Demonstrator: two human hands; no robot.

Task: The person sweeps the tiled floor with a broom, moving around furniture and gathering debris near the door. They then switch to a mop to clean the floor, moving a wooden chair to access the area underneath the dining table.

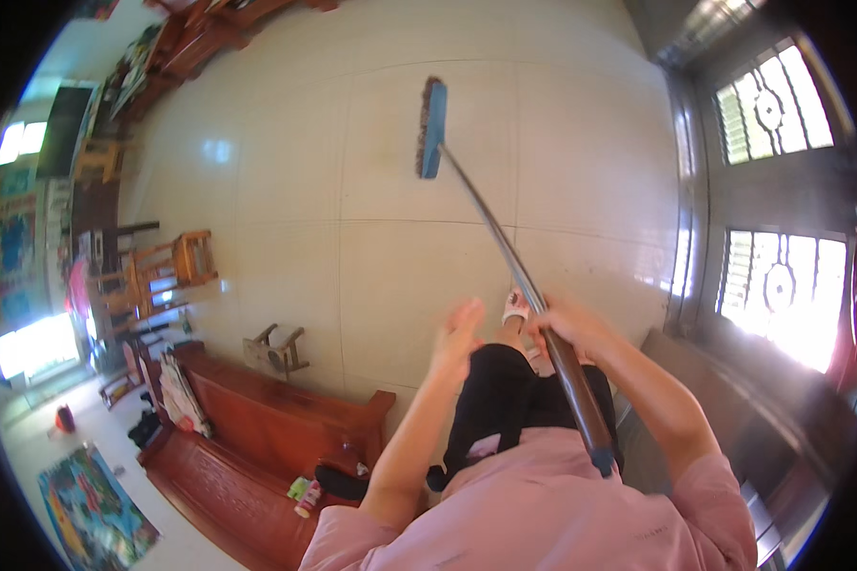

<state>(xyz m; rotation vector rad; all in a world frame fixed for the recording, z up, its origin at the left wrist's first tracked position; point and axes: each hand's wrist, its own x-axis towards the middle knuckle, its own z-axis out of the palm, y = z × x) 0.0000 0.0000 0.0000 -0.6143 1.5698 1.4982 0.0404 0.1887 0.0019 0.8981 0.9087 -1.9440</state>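
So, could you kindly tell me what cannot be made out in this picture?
Left hand: blurred in the head view, so its separate fingers are unclear.
Right hand: in the head view, the broom handle and the hand itself hide part of its grip.
Barred windows: glare washes out whatever lies outside, head view.
Small items on the wooden bench: too small in the head view to identify.

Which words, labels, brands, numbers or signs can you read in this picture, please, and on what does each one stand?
None can be read.
Pink shirt: small dark marks, too small and blurred.
Small green and pink items on the wooden bench: any labels are too small.
Colourful picture at lower left: no lettering can be made out.
Broom: no lettering visible.
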